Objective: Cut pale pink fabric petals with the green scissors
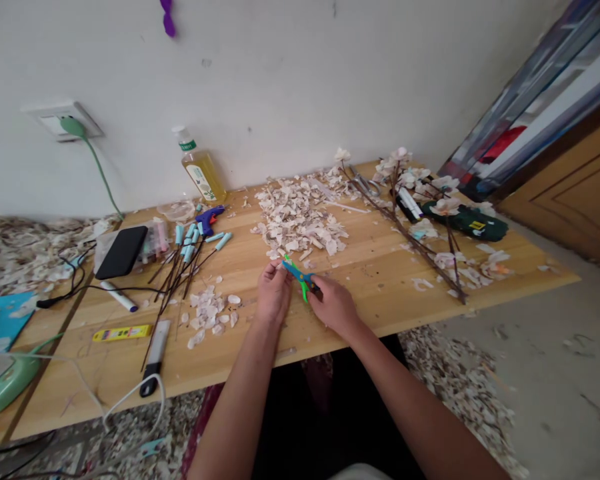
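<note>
My right hand (333,303) grips the handles of a pair of blue and green scissors (296,273), whose blades point up and left toward my other hand. Close to the blade tips, my left hand (274,290) has its thumb and fingers pinched together. A small pale piece seems to be at those fingertips, but it is too small to make out. Just beyond both hands spreads a heap of pale, thin flakes (300,217). A smaller pile of cut, petal-like pieces (210,310) lies to the left of my left hand.
At left are wire stems with blue ends (187,250), a glue gun (210,219), a phone (122,252), a marker (119,297) and a utility knife (155,360). A bottle (200,170) stands by the wall. Flowered branches (410,233) lie at right near a green tool (473,221).
</note>
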The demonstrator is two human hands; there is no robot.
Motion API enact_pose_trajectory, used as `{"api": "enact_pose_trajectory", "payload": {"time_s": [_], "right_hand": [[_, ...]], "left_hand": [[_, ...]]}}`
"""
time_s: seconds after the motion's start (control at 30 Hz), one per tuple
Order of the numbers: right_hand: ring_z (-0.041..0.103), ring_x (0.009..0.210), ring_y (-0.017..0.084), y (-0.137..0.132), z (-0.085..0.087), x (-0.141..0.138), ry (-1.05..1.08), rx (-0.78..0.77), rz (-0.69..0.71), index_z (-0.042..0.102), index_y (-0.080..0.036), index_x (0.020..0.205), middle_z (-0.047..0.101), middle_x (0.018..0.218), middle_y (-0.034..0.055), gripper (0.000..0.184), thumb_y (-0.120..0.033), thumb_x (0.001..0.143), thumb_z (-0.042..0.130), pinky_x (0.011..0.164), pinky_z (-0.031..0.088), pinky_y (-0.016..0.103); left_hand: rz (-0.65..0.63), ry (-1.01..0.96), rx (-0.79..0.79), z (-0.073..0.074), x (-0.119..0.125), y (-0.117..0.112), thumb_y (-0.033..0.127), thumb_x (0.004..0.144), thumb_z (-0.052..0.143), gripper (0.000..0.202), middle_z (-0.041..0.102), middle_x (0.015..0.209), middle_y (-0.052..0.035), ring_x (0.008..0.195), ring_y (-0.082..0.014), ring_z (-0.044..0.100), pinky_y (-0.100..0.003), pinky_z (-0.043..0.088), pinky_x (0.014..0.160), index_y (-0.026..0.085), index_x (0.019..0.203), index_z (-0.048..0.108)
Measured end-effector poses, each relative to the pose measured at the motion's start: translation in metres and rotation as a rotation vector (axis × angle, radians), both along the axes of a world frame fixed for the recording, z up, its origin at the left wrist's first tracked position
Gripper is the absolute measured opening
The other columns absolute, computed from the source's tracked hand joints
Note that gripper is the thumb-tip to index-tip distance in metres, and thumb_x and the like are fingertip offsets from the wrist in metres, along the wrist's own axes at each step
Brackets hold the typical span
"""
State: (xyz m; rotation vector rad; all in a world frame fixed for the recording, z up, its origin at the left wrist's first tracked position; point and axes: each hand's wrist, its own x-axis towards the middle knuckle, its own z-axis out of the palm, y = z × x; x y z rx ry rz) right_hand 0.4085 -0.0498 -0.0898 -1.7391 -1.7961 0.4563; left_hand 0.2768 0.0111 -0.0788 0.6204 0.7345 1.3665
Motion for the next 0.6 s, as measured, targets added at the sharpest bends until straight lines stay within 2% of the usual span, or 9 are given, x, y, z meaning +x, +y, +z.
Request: {"api": "enact_pose_trajectory", "payload": {"time_s": [0.33, 0.6], "right_hand": [[0.063, 0.089, 0.024, 0.0019, -0.0032, 0.0003, 0.003, 0.004, 0.0, 0.064, -0.022, 0.105, 0.07, 0.102, 0.008, 0.02, -0.022, 0.086, 0.056, 0.074, 0.045, 0.032], [0.063, 0.09, 0.024, 0.0038, -0.0081, 0.0016, -0.001, 0.002, -0.008, 0.063, -0.023, 0.106, 0.069, 0.102, 0.0079, 0.021, -0.023, 0.086, 0.056, 0.075, 0.045, 0.033]], "left_hand": [[0.001, -0.007, -0.022, 0.0019, -0.0018, -0.0011, 0.028, 0.063, 0.086, 0.028, 0.062, 0.069, 0.0028, 0.063, -0.0078, 0.056, -0.021, 0.045, 0.067, 0.016, 0.073, 0.063], [-0.013, 0.028, -0.039, 0.0046, -0.0036, -0.0023, 0.032, 0.064, 0.085, 0.027, 0.062, 0.07, 0.0009, 0.063, -0.0085, 0.055, -0.021, 0.046, 0.066, 0.017, 0.072, 0.064]]}}
